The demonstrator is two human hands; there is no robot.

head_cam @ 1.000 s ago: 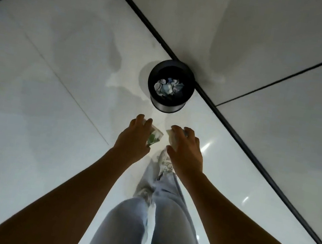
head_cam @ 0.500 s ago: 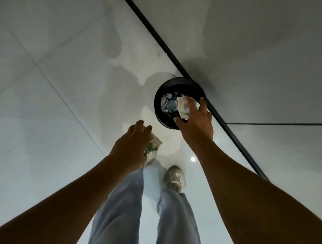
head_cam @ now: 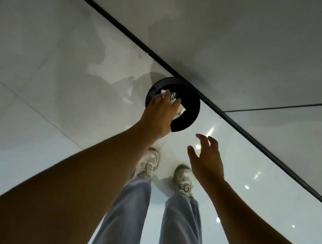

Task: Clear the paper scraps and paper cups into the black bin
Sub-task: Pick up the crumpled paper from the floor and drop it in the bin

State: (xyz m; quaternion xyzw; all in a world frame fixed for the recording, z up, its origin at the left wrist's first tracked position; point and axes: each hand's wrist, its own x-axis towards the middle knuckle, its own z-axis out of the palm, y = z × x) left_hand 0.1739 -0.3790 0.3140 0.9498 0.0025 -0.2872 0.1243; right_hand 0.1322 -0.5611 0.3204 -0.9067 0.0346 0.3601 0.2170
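The left hand (head_cam: 160, 114) holds a paper cup (head_cam: 180, 111) over the black bin (head_cam: 188, 113), grip curled round it. The right hand (head_cam: 206, 160) hangs beside the bin, fingers spread and empty.

Just above frame centre, the left hand (head_cam: 160, 112) reaches over the black bin (head_cam: 191, 107), gripping a paper cup (head_cam: 181, 110) above its opening. The right hand (head_cam: 205, 160) hangs lower right of it, fingers spread. Pale shoes (head_cam: 184, 177) stand on the glossy floor (head_cam: 39, 62).

There is just one camera, worn on the person's head. It looks forward and steeply down at the floor (head_cam: 33, 102). The arms reach out from the bottom edge, so it sits close to them.
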